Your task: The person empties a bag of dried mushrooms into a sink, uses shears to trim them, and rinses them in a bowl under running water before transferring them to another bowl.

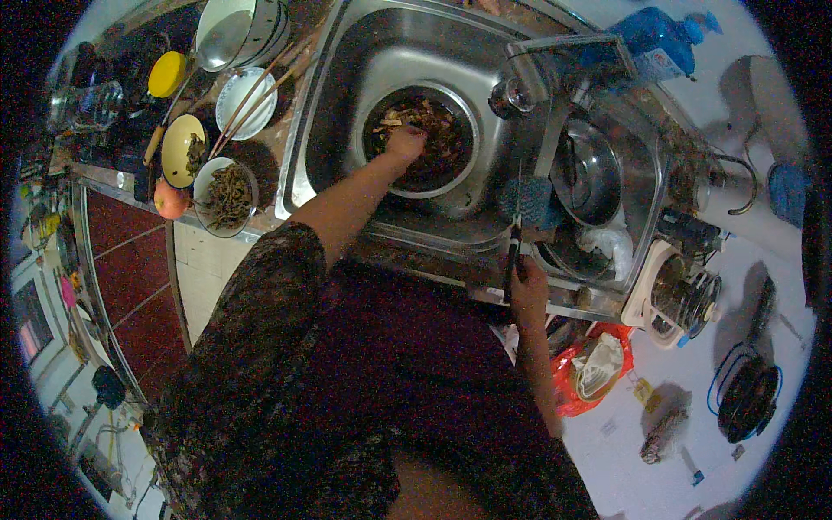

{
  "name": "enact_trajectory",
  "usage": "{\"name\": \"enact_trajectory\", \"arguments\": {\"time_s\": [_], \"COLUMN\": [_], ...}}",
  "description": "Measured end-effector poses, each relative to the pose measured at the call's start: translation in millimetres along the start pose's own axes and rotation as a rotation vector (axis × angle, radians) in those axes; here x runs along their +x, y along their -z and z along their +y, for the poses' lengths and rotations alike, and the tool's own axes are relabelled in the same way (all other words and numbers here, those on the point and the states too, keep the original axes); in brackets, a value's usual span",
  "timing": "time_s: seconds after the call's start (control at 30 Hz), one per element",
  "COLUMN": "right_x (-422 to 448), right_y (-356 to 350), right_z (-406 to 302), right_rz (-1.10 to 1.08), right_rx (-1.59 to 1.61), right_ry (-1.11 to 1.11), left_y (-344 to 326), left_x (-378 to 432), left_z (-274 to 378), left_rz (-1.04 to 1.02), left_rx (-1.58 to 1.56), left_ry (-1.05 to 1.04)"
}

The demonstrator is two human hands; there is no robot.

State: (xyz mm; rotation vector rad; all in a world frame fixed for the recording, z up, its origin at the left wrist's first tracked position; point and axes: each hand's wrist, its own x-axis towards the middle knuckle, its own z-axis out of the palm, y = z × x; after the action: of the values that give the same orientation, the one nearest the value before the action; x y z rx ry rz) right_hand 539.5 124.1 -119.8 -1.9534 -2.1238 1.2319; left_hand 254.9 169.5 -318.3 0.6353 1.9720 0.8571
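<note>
My left hand (pixel 406 144) reaches into a round metal bowl (pixel 472 166) in the sink. Its fingers are down among brown, soaked-looking food pieces (pixel 442 123) in dark liquid, and whether they grip any is hidden. My right hand (pixel 530 289) is closed around the black handle of a kitchen knife (pixel 514 244) at the sink's front edge. The knife's narrow blade points away from me, over the divider side of the basin. Just beyond that hand lies a blue mesh cloth or scrubber (pixel 523 195).
Left of the steel sink (pixel 448 62) stand a glass bowl of brown strips (pixel 227 195), a yellow bowl (pixel 179 146), a white bowl with chopsticks (pixel 253 107) and an apple (pixel 171 200). A metal pot (pixel 595 172) occupies the right side, below the faucet (pixel 526 94).
</note>
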Motion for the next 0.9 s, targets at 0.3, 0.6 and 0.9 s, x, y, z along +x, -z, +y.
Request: {"name": "enact_trajectory", "arguments": {"time_s": [0.3,0.6,0.9], "right_x": [-17,-18,-11], "right_y": [13,4,-1], "right_z": [13,17,24], "right_rz": [0.205,0.259,0.34], "right_rx": [-0.365,-0.238,-0.374], "right_ry": [-0.15,-0.065,0.052], "left_y": [1,-1,4], "left_x": [-42,-3,-21], "left_z": [48,23,28], "left_rz": [-0.03,-0.114,-0.328], "left_rx": [0.909,1.271,1.217], "left_ry": [-0.052,-0.703,-0.428]}}
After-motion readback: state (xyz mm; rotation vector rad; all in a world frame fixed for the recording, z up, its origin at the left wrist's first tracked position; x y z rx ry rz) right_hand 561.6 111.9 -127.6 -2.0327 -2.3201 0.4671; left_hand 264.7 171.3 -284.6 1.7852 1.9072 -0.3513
